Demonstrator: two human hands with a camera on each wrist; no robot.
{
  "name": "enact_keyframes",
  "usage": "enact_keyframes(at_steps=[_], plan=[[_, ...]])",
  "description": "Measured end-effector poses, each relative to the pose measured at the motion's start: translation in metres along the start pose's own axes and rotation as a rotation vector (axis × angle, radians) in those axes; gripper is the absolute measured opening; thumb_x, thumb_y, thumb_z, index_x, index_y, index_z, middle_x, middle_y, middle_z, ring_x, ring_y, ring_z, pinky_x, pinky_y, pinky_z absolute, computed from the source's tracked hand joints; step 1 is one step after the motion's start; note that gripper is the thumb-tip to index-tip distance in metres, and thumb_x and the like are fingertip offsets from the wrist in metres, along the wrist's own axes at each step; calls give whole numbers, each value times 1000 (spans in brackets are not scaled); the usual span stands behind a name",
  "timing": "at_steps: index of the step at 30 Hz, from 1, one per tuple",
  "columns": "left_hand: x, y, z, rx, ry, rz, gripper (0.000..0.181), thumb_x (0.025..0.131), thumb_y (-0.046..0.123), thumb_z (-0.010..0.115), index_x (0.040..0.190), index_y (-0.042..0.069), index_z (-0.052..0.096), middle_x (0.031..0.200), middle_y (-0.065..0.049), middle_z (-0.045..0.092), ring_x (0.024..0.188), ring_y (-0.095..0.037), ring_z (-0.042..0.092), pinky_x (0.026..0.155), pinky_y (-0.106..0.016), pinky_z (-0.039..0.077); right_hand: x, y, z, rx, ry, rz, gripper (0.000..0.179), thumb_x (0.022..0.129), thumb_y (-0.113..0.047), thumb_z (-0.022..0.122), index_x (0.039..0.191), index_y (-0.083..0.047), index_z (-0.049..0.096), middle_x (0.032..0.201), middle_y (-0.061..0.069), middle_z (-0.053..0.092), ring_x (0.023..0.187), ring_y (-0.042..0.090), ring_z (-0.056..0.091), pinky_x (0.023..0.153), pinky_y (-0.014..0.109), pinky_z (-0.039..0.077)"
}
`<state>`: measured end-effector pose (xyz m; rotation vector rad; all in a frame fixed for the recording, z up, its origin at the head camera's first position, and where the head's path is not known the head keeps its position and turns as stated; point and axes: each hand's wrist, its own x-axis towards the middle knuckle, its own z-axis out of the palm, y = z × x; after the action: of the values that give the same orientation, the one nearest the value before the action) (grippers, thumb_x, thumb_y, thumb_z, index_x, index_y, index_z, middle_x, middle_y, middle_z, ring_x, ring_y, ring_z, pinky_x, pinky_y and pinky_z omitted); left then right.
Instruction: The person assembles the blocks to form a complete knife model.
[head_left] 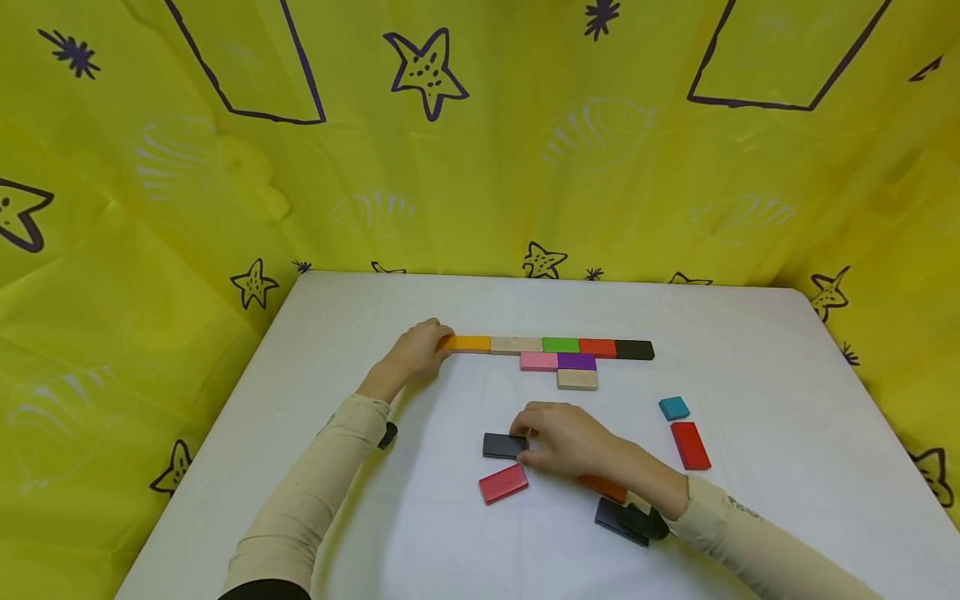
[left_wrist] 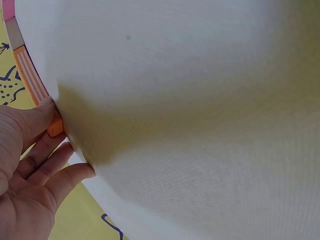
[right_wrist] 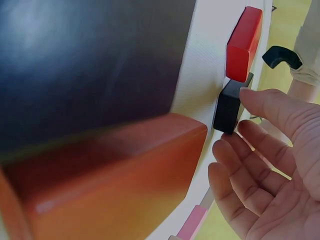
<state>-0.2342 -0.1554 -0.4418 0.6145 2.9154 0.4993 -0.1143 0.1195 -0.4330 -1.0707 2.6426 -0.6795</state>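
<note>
At the left end of a row of coloured wooden blocks, my left hand [head_left: 416, 348] pinches the orange block [head_left: 470, 344]. The left wrist view shows the thumb on one side of this orange block [left_wrist: 31, 75] and fingers on the other. The row continues with beige, green [head_left: 561, 345], red and black blocks; pink, purple [head_left: 576, 362] and beige blocks lie against its near side. Closer in, my right hand [head_left: 573, 437] holds the right end of a black block [head_left: 501, 446] between thumb and fingers. In the right wrist view the thumb touches this black block [right_wrist: 229, 107].
A red block [head_left: 504, 484] lies just in front of the held black one. Under the right forearm are an orange block [head_left: 603, 488] and another black block [head_left: 617, 523], partly hidden. Farther right lie a blue block [head_left: 674, 407] and a red block [head_left: 691, 446].
</note>
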Motion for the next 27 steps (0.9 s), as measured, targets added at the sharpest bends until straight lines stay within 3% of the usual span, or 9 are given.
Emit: enact_keyframes(at_steps=[7,14,21,27], plan=[[0,1,0,-6,-6,-8,27,100,11,66,124,-2,68,107,-14,64,93,-27,60,90,-43,53,1,-4,0,-33,-2,10,25,87,-21,81,109,-12,75,100,-6,67,86,8,57,79,30,52],[1,0,1,-8,-15,-13,27,100,11,66,124,-1,68,108,-14,64,94,-27,60,90,-42,53,2,-4,0,-34,1,4,25,85,-16,82,108,-8,76,97,-2,68,75,7,52,70,26,48],[1,-1,1,-10,-6,-8,26,100,11,66,123,-1,68,107,-14,64,92,-26,60,89,-43,53,0,-1,-4,-18,3,41,25,86,-15,81,109,-8,76,105,1,73,94,17,65,85,38,56],[0,0,0,-3,-11,-4,27,100,12,66,125,-1,68,108,-14,64,92,-26,60,89,-43,53,-1,7,-12,-1,41,80,27,85,-17,83,109,-8,76,104,1,73,94,19,65,82,35,56]])
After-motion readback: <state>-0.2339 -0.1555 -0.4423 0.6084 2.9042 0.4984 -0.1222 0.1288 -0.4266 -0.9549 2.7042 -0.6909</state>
